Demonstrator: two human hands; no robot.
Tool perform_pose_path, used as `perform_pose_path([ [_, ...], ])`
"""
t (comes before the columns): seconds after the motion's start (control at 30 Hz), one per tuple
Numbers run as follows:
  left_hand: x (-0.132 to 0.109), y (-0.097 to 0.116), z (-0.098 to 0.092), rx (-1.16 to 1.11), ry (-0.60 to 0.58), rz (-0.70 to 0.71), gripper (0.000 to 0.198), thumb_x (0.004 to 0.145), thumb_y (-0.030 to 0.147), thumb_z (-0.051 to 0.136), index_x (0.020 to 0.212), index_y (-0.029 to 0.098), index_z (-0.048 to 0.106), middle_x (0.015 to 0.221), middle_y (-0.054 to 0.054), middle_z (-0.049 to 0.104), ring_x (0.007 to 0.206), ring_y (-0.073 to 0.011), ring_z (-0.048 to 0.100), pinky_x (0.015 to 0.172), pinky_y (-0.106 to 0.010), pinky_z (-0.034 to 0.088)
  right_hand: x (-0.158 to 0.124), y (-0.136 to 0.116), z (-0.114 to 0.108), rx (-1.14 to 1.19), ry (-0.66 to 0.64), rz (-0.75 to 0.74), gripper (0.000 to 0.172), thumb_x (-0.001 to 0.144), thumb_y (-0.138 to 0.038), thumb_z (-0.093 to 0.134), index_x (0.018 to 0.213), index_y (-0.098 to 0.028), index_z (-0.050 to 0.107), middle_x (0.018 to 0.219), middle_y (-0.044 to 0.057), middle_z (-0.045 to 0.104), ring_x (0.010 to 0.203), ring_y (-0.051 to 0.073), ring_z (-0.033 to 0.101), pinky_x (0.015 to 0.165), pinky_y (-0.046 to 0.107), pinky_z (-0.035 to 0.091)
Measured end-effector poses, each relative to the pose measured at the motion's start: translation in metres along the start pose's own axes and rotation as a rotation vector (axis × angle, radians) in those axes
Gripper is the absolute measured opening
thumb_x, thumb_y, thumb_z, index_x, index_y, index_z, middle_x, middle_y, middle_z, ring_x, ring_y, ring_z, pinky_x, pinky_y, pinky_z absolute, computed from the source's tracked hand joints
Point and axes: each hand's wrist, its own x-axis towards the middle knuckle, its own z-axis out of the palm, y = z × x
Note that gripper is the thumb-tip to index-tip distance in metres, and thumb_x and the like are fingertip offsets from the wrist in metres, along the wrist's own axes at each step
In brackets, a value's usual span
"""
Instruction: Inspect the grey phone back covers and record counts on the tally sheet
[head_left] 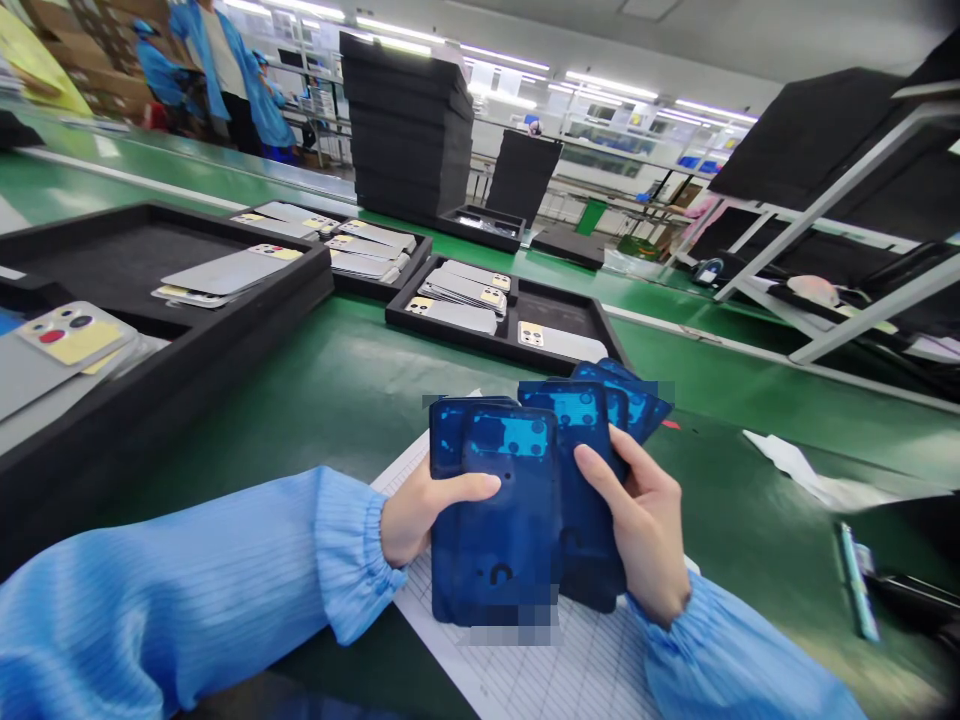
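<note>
Blue glossy film-covered flat panels (495,530) fanned so edges showed, above white gridded paper sheet (540,680) on green surface (337,390) | left hand (416,515) fingers clamped front panels, steadying | right hand (649,530) fingers gripped rear panels

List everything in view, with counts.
blue sheets: several, blue, fanned in both hands
grid paper: one, white, under the hands
trays: at least four, black, left and centre
phone backs: many, grey, in the trays
tray stack: one, black, far centre
table: one, green, underneath
people: two or more, blue coats, far left
left hand: one, bare, gripping blue sheets
right hand: one, bare, gripping blue sheets
</note>
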Motion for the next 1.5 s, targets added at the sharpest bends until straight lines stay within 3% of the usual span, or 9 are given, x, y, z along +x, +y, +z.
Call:
perform_pose_path([
  [0.17,0.002,-0.003,-0.001,0.095,-0.006,0.103,0.044,0.066,0.021,0.074,0.107,0.017,0.059,0.101,-0.008,0.067,0.103,-0.0286,0.057,0.086,-0.038,0.047,-0.010,0.008,0.010,-0.100,-0.017,-0.089,0.038,0.076,-0.045,0.060,0.106,-0.022,0.063,0.102,0.003,0.067,0.095,0.025,0.061,0.085,0.040,0.051],
  [0.4,0.002,-0.007,-0.001,0.090,0.004,0.113,0.045,0.069,0.022,0.072,0.111,0.019,0.058,0.106,-0.006,0.065,0.105,-0.0255,0.056,0.092,-0.036,0.043,-0.018,0.011,0.018,-0.170,-0.078,-0.071,0.056,0.060,-0.041,0.075,0.111,-0.023,0.058,0.105,0.005,0.064,0.095,0.026,0.060,0.085,0.042,0.050],
  [0.63,0.002,-0.003,-0.002,-0.108,0.127,-0.170,0.028,0.062,0.025,0.060,0.085,0.009,0.066,0.069,-0.009,0.069,0.080,-0.0283,0.064,0.068,-0.034,0.050,-0.005,0.003,0.006,-0.070,0.028,0.018,0.054,0.064,-0.042,0.072,0.113,-0.023,0.056,0.106,0.006,0.064,0.096,0.027,0.060,0.083,0.043,0.051],
  [0.8,0.003,-0.001,-0.001,-0.175,-0.124,-0.132,0.031,0.071,0.025,0.056,0.094,0.006,0.065,0.090,-0.015,0.069,0.089,-0.0295,0.063,0.078,-0.039,0.050,0.009,-0.006,-0.009,-0.038,0.119,-0.037,0.044,0.069,-0.040,0.068,0.108,-0.022,0.059,0.098,0.004,0.065,0.087,0.024,0.061,0.077,0.038,0.053],
  [0.87,0.002,-0.001,0.000,-0.130,-0.146,-0.075,0.029,0.075,0.023,0.057,0.100,0.009,0.063,0.096,-0.014,0.068,0.092,-0.0301,0.062,0.080,-0.040,0.049,0.011,-0.007,-0.010,-0.037,0.131,-0.038,0.045,0.069,-0.041,0.068,0.109,-0.022,0.059,0.100,0.004,0.065,0.088,0.024,0.060,0.077,0.037,0.052],
  [1.07,0.001,-0.003,-0.002,0.100,-0.021,0.108,0.042,0.073,0.022,0.069,0.113,0.020,0.054,0.116,-0.006,0.061,0.111,-0.0270,0.053,0.092,-0.036,0.044,-0.002,-0.003,0.002,-0.068,-0.024,0.025,0.046,0.071,-0.044,0.065,0.111,-0.023,0.056,0.109,0.005,0.062,0.099,0.026,0.057,0.086,0.040,0.048],
  [1.17,0.002,-0.005,-0.002,0.169,0.015,0.164,0.047,0.072,0.022,0.070,0.116,0.022,0.051,0.120,-0.005,0.058,0.114,-0.0243,0.050,0.095,-0.033,0.042,-0.012,0.002,0.009,-0.092,-0.104,-0.023,0.037,0.077,-0.042,0.060,0.109,-0.025,0.056,0.105,0.002,0.064,0.096,0.023,0.059,0.086,0.038,0.048],
  [1.27,0.003,-0.007,-0.002,0.225,0.018,0.207,0.046,0.071,0.023,0.071,0.113,0.021,0.053,0.117,-0.005,0.060,0.111,-0.0244,0.053,0.092,-0.032,0.044,-0.017,0.006,0.015,-0.161,-0.112,-0.070,0.045,0.070,-0.043,0.067,0.110,-0.025,0.056,0.104,0.003,0.064,0.094,0.025,0.059,0.085,0.039,0.049],
  [1.5,0.002,-0.007,-0.001,0.053,0.024,0.077,0.039,0.075,0.028,0.064,0.111,0.017,0.055,0.099,-0.007,0.067,0.093,-0.0256,0.062,0.082,-0.037,0.049,-0.013,0.001,0.016,-0.088,-0.136,0.005,0.045,0.067,-0.039,0.071,0.108,-0.024,0.056,0.098,0.002,0.066,0.088,0.022,0.062,0.076,0.033,0.054],
])
